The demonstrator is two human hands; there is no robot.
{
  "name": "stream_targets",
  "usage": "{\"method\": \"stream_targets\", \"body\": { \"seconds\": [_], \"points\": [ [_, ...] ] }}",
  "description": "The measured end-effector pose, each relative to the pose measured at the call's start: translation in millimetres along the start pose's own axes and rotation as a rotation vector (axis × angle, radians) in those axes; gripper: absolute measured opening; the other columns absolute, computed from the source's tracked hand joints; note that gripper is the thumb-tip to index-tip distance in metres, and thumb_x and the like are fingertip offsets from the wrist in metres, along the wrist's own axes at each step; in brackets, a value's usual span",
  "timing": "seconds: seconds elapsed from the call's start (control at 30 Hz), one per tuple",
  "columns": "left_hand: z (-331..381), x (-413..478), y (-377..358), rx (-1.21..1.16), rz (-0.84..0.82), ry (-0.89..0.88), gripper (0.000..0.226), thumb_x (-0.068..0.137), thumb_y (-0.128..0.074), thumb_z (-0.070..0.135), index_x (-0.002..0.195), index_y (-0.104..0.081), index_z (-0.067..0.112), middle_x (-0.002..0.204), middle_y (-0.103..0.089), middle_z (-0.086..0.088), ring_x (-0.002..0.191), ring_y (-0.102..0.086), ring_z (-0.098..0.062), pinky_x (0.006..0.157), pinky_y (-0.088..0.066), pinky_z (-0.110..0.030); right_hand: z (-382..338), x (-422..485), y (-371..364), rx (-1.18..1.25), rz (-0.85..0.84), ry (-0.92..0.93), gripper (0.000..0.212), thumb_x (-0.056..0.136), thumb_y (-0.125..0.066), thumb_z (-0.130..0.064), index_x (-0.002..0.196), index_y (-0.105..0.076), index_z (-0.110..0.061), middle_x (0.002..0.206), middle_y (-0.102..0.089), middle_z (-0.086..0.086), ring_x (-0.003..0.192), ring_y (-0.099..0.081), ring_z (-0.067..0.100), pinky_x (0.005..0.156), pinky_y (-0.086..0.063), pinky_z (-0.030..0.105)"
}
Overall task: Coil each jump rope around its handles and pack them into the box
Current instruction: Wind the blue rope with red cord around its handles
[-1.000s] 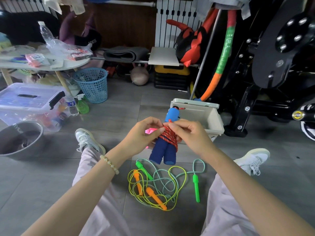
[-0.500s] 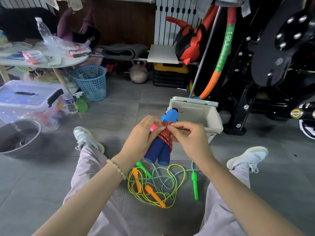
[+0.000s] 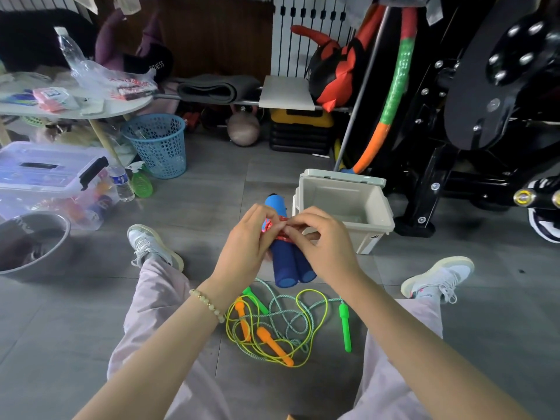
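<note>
The blue-handled jump rope (image 3: pixel 291 268) is up off the floor, its two foam handles side by side with their butts toward 6 o'clock and the red cord (image 3: pixel 280 236) wound round their middle. The pale open box (image 3: pixel 333 192) stands on the floor at 2 o'clock from it. At 6 o'clock the orange-handled rope (image 3: pixel 274 347) and the green-handled rope (image 3: pixel 345 328) lie uncoiled and tangled together.

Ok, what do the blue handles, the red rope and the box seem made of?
Blue handles: probably foam, matte, thick, with soft rounded ends. Red rope: looks like braided cord, speckled; little of it shows. Box: likely hard plastic, smooth pale grey, moulded rim.
</note>
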State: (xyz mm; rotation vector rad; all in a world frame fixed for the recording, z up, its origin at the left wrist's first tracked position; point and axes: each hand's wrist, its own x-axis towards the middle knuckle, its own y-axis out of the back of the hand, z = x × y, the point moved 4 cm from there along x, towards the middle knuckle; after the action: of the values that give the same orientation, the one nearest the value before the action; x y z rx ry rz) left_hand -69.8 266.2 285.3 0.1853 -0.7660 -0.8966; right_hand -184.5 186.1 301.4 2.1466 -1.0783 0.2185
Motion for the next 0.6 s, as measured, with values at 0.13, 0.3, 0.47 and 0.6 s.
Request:
{"method": "stream_targets", "body": {
  "seconds": [0.13,0.3,0.47,0.6],
  "points": [
    [-3.7,-0.7,-0.6,-0.093,0.075,0.104,0.011,0.093,-0.052,0.038,0.091,-0.045,0.029,0.094,-0.049,0.009,0.066,-0.051,-0.009,0.062,-0.041,-0.016,0.0,1.5,-3.6,0.038,0.045,0.016,0.01,0.088,-0.059,-0.019,0.089,-0.065,-0.013,0.087,-0.059,-0.004,0.077,-0.056,0.008,0.069,-0.045,0.014],
    [-6.0,2.2,-10.1,-0.467,0.006,0.496,0.041,0.095,-0.052,0.025,0.134,-0.042,0.02,0.118,-0.055,0.0,0.086,-0.061,-0.012,0.08,-0.053,-0.027,1.9,9.4,-6.0,0.206,0.006,-0.051,0.011,0.087,-0.054,-0.023,0.09,-0.062,-0.017,0.092,-0.054,-0.008,0.084,-0.057,0.006,0.079,-0.045,0.012],
    [-3.1,-2.3,-16.1,-0.623,-0.157,0.58,0.037,0.099,-0.039,0.033,0.126,-0.051,0.011,0.118,-0.062,-0.018,0.098,-0.061,-0.015,0.096,-0.048,-0.037,0.8,9.4,-9.6,0.234,-0.133,-0.028,0.001,0.087,-0.057,-0.019,0.088,-0.056,-0.019,0.092,-0.05,-0.008,0.083,-0.054,0.005,0.08,-0.046,0.016],
    [-4.6,-9.6,-24.9,-0.75,-0.138,0.665,0.039,0.095,-0.041,0.041,0.128,-0.044,0.021,0.124,-0.059,-0.011,0.1,-0.061,-0.012,0.095,-0.049,-0.03,-0.2,6.1,-7.5,0.157,-0.135,0.049,0.005,0.088,-0.057,-0.022,0.091,-0.057,-0.018,0.089,-0.053,-0.009,0.083,-0.054,0.008,0.077,-0.048,0.022]
  ]
}}
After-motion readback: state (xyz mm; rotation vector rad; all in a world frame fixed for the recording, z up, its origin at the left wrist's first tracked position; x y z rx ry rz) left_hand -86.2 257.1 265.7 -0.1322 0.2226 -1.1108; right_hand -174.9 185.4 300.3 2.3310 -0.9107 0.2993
